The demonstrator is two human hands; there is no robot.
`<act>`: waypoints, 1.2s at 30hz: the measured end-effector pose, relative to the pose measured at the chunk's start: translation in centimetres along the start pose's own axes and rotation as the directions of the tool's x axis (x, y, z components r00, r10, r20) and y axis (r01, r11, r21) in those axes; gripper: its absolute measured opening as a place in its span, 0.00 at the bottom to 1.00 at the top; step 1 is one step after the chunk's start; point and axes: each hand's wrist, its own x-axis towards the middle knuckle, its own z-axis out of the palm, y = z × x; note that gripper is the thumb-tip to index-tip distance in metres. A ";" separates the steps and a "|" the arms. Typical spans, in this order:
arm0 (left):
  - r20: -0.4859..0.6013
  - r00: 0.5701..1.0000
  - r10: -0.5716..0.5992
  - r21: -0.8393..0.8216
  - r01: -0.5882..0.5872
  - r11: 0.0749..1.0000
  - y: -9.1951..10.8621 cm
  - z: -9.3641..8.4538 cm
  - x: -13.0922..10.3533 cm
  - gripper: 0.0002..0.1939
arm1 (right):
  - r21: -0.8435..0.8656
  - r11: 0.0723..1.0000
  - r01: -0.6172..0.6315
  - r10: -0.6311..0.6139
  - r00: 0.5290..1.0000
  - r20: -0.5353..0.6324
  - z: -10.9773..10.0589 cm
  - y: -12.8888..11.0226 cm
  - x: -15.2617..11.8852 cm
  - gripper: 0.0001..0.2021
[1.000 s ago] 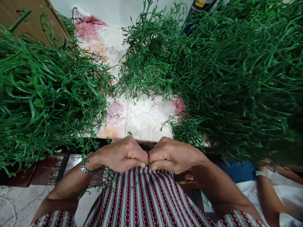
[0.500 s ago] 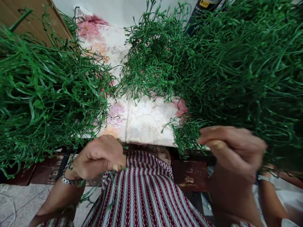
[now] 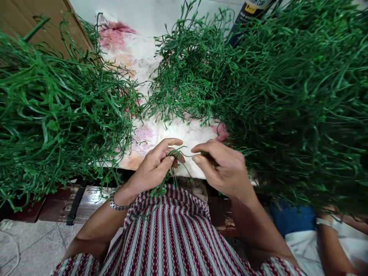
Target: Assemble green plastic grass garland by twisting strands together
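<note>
Over the front edge of the table, my left hand (image 3: 153,165) pinches a small green sprig (image 3: 161,189) between thumb and fingers. Its thin stems look like artificial greenery and hang down over my striped clothing. My right hand (image 3: 225,165) is just to the right, thumb and forefinger closed on the end of one thin stem that stretches across from the sprig. The fingertips of the two hands are a short gap apart. Part of the sprig is hidden behind my left fingers.
Heaps of green stems lie at the left (image 3: 57,115), back middle (image 3: 189,73) and right (image 3: 301,96) on a flowered tablecloth (image 3: 166,132). A cardboard box (image 3: 57,23) and a dark cylinder (image 3: 250,15) stand behind. Another person's arm (image 3: 333,245) shows at lower right.
Both hands have come together over the table edge from wide apart. My right hand moved left from beside the right heap, and my left hand moved right and up with the sprig.
</note>
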 end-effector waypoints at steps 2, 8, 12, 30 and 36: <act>-0.040 0.998 0.038 0.043 -0.036 0.998 -0.2 0.2 -0.3 0.18 | 0.010 0.999 -0.033 0.032 0.996 0.089 0.9 0.2 0.0 0.06; -0.043 0.977 0.208 0.105 -0.202 0.974 -0.7 0.7 -0.6 0.21 | 0.041 0.992 -0.121 0.118 0.990 0.078 2.6 0.5 -0.3 0.11; -0.030 0.985 0.172 0.147 -0.166 0.975 -0.7 0.6 -0.8 0.19 | 0.167 0.977 -0.132 0.119 0.989 0.082 3.1 0.5 -0.5 0.07; -0.125 0.985 0.121 0.081 -0.111 0.990 -0.5 0.1 0.0 0.02 | 0.178 0.983 -0.035 0.021 0.996 0.082 3.4 1.0 -0.8 0.08; -0.096 0.991 0.098 0.134 -0.084 0.987 -0.5 0.4 -0.3 0.03 | 0.346 0.936 -0.071 0.105 0.991 -0.083 4.5 1.0 -1.6 0.03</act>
